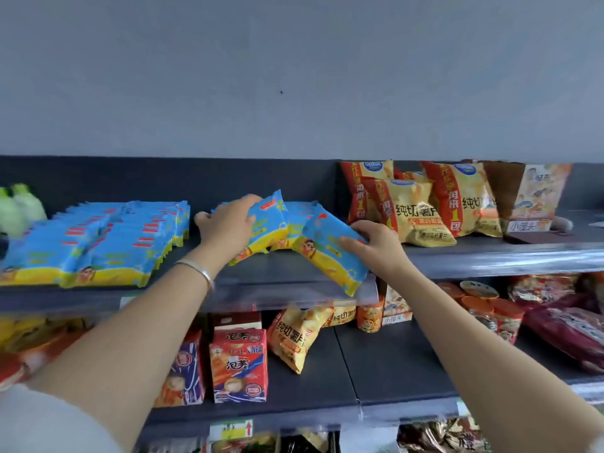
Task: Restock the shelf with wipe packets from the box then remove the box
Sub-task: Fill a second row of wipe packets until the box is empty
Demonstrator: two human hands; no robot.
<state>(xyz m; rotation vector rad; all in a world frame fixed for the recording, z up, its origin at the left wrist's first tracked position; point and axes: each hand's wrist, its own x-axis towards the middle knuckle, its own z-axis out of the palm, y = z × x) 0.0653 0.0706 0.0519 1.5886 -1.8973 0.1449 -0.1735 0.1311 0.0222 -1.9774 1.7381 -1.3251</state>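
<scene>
- Hands: 2, left hand (225,223) and right hand (376,246).
- Shelves (490,259): 3 levels visible.
- Yellow chip bags (421,217), top shelf: 3, possibly a fourth behind.
- Red cartons (240,364): 2.
- Wipe packets (98,243): dense rows, count unreadable.

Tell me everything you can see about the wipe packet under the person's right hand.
The wipe packet is a soft, glossy plastic pouch, blue with a yellow band, a small red label and a cartoon face. It looks sealed and full. It lies tilted at the front of the top shelf, its lower end past the shelf's front edge and its upper end leaning against the next packets. The right hand grips its right side, fingers on its face.
</scene>
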